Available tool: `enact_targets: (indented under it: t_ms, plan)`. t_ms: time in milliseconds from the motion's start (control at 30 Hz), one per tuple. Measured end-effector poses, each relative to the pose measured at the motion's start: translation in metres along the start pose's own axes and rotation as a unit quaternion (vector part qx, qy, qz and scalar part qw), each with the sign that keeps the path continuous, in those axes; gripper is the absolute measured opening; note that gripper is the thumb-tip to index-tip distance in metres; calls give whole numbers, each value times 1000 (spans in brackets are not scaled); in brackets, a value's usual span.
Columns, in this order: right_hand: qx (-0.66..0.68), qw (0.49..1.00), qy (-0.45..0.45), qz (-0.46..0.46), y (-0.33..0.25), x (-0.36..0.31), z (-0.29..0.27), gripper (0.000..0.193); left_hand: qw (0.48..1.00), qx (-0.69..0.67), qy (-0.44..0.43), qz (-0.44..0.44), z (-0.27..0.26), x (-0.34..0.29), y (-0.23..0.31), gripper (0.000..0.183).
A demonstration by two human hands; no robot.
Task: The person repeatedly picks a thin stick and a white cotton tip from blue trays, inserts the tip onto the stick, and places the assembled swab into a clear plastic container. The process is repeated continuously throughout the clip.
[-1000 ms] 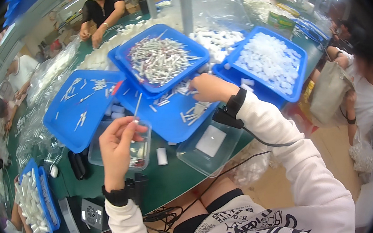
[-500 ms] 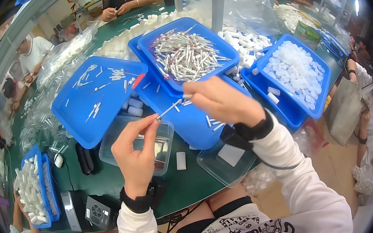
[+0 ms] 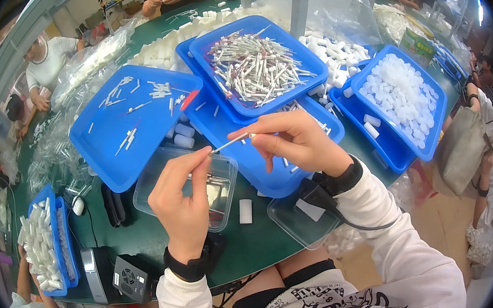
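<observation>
A thin white stick with a narrow metallic tip [image 3: 228, 144] slants between my two hands. My left hand [image 3: 179, 191] pinches its lower left end between thumb and forefinger. At the upper right end, the thumb and forefinger of my right hand [image 3: 299, 139] close on it; a small white piece shows at those fingertips, too small to name. Under my left hand stands a clear plastic box [image 3: 232, 199] with a few thin sticks inside. Behind my right hand, a blue tray [image 3: 306, 81] is heaped with similar white sticks, some with dark red parts.
To the left, a tilted blue tray [image 3: 103, 160] carries scattered sticks. White cylinders [image 3: 333, 60] lie piled behind; one cylinder [image 3: 245, 211] stands near the table edge. At right, a blue tray [image 3: 423, 147] holds translucent white discs. A clear lid [image 3: 287, 225] lies near my right wrist. Other people sit around the table.
My right hand has come down onto the stick's end, its fingers now spread more plainly, where before it was a blurred fist. The left hand keeps its pinch. The view has shifted slightly.
</observation>
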State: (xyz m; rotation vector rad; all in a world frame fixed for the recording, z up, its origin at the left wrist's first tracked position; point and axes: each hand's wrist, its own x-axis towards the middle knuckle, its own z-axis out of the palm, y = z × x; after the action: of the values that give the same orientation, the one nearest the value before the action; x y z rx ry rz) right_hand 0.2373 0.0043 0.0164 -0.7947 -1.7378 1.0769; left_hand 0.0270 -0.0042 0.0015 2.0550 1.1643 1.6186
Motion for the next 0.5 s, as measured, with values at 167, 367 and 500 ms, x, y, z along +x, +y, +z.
enact_targets:
  t_ms: [167,367,500]
  plan:
    - [37,999,-4,29,-2,-1,-2,24,998,41,-5,38,0,0,1,16]
    - [44,998,4,55,-1,-3,-11,23,1000,16,3,11,0,0,-1,14]
    - [-4,998,-19,57,-3,-3,-6,22,999,27,4,31,0,1,-1,17]
